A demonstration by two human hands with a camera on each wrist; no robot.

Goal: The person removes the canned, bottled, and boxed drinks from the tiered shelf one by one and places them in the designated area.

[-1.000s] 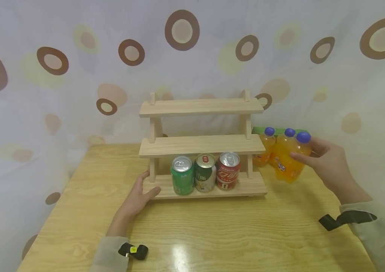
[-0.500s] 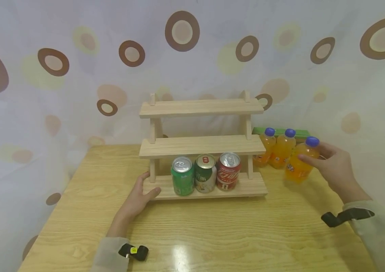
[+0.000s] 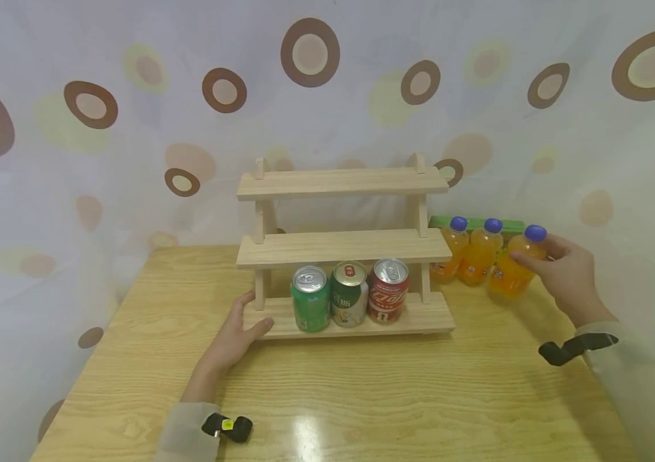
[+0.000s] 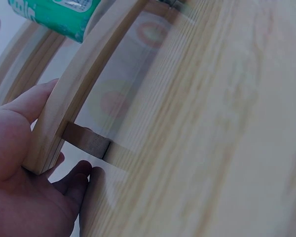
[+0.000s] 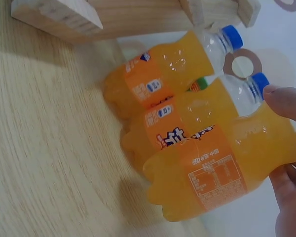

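Observation:
Pinched at its upper part by my right hand (image 3: 570, 276) is a bottle of orange soda (image 3: 515, 268) with a blue cap, tilted at the right of the rack. Two matching soda bottles (image 3: 480, 253) stand just left of it; the right wrist view shows all three side by side, the held bottle (image 5: 219, 165) nearest. My left hand (image 3: 237, 330) grips the left end of the bottom board of a three-tier wooden rack (image 3: 345, 245). In the left wrist view the thumb lies over the board (image 4: 52, 133) and fingers show beneath it.
A green can (image 3: 310, 305), a dark green and white can (image 3: 349, 298) and a red can (image 3: 388, 295) stand on the bottom board. Behind the bottles lies a green-edged flat item (image 3: 512, 226). A patterned curtain (image 3: 350, 122) hangs behind the wooden table (image 3: 362, 398).
My right hand has moved the held bottle rightward, away from the other two, then slightly up and back in the head view. The left hand and the rack have stayed put.

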